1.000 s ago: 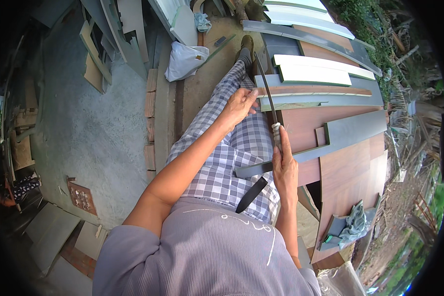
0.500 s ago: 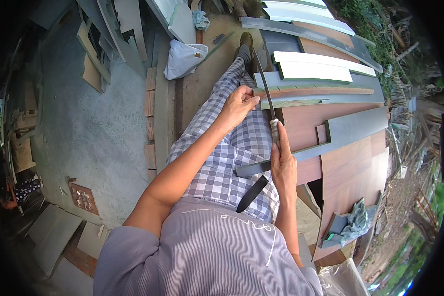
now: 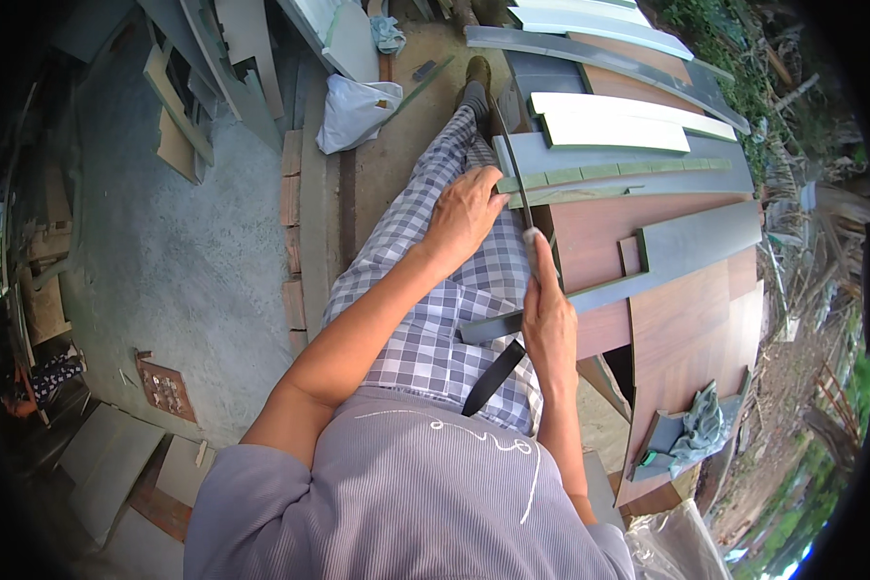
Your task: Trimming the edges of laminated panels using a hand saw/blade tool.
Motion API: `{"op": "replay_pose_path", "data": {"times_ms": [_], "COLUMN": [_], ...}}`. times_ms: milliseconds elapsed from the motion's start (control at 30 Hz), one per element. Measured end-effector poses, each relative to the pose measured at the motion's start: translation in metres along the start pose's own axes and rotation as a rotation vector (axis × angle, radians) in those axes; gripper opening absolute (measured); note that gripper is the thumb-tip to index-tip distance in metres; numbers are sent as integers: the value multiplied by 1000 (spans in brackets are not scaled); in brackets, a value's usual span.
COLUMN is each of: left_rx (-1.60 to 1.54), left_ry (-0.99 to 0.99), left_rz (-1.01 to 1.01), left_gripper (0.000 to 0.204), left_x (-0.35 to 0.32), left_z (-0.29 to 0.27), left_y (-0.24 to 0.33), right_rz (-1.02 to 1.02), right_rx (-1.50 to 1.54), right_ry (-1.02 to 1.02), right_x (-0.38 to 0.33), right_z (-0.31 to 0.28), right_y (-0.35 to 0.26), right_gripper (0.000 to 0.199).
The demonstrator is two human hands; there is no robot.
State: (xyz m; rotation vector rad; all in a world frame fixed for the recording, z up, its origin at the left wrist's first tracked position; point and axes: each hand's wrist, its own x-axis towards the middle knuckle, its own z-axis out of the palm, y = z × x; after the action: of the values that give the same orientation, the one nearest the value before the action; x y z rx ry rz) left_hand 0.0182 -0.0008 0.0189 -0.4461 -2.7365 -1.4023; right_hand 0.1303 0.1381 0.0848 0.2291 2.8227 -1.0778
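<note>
My right hand is closed around the pale handle of a long thin dark blade, which runs away from me along the left edge of a stack of boards. My left hand rests over my checked-trousered thigh. Its fingertips touch the blade where a green strip ends. A brown laminate board and a grey L-shaped strip lie just right of my right hand. A black strap hangs at my waist.
White boards and grey panels lie at the far end of the stack. A white plastic bag sits on the ground ahead, left of my leg. A row of bricks borders the concrete floor. A grey-green cloth lies near the board's corner.
My left hand's fingers have shifted slightly toward the blade. My right hand keeps its grip in nearly the same place.
</note>
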Motion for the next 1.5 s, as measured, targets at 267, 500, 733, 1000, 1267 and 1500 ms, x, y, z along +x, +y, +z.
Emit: {"op": "replay_pose_path", "data": {"times_ms": [267,500,733,1000,1267,1500], "left_rx": [52,-11,14,24,29,34], "left_ry": [53,68,12,15,37,37], "left_rz": [-16,44,-37,72,40,102], "left_gripper": [24,22,16,18,18,18], "left_x": [5,2,15,16,16,19], "left_z": [0,0,-8,1,-4,3], "left_y": [0,0,-11,-9,-20,-10], "right_rz": [-5,-65,-143,-133,-71,-103], "right_rx": [-80,-98,-99,-181,-93,-168], "right_ry": [-71,-6,15,44,7,34], "right_x": [5,23,10,52,-9,52], "right_z": [-3,-1,1,12,2,8], "right_y": [2,0,12,9,5,4], "right_gripper": [56,57,57,59,56,56]}}
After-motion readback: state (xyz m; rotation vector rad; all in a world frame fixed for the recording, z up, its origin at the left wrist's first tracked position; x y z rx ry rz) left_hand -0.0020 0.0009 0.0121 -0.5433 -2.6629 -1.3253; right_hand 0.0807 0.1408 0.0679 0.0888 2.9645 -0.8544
